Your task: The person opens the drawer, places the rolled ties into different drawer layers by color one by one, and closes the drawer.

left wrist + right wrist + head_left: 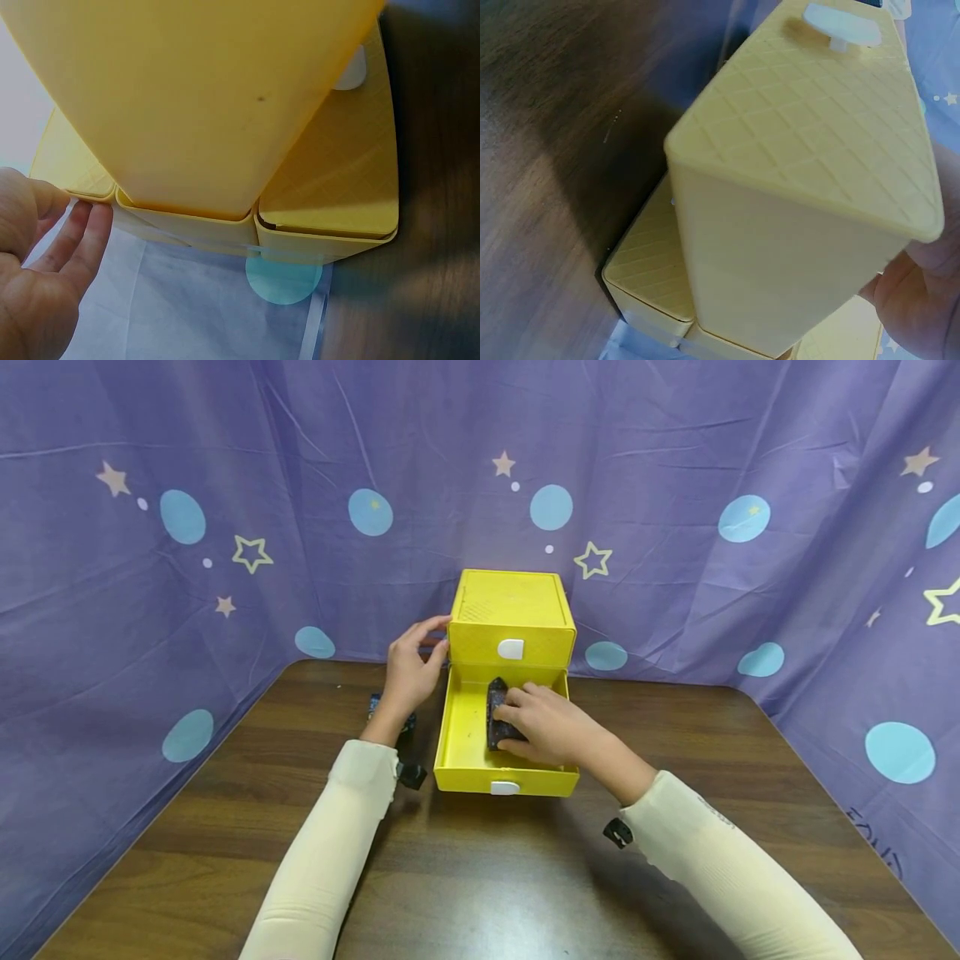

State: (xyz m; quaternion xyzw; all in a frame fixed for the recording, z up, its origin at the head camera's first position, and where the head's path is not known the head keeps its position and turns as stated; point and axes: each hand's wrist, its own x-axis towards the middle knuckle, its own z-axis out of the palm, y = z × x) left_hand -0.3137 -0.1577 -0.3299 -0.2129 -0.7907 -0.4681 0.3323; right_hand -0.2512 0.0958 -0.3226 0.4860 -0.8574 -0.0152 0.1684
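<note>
A yellow drawer box (513, 597) with white pull tabs stands on the table, its middle drawer (465, 727) pulled far out. Inside that drawer my right hand (543, 722) holds a dark speckled block-like object (495, 714), fingers bent over its right side; its exact kind is unclear. On the left, my left hand (412, 668) touches the box's side near the upper drawer front. The left wrist view shows the thumb and fingers of my left hand (45, 262) at the edge of the upper drawer (75, 161). Below the pulled-out drawer is a lower drawer (337, 165).
Partly hidden behind my left wrist, a small dark blue item (374, 703) lies on the wooden table (465, 868). A purple curtain (435, 468) with stars and blue dots hangs close behind the box and along both sides.
</note>
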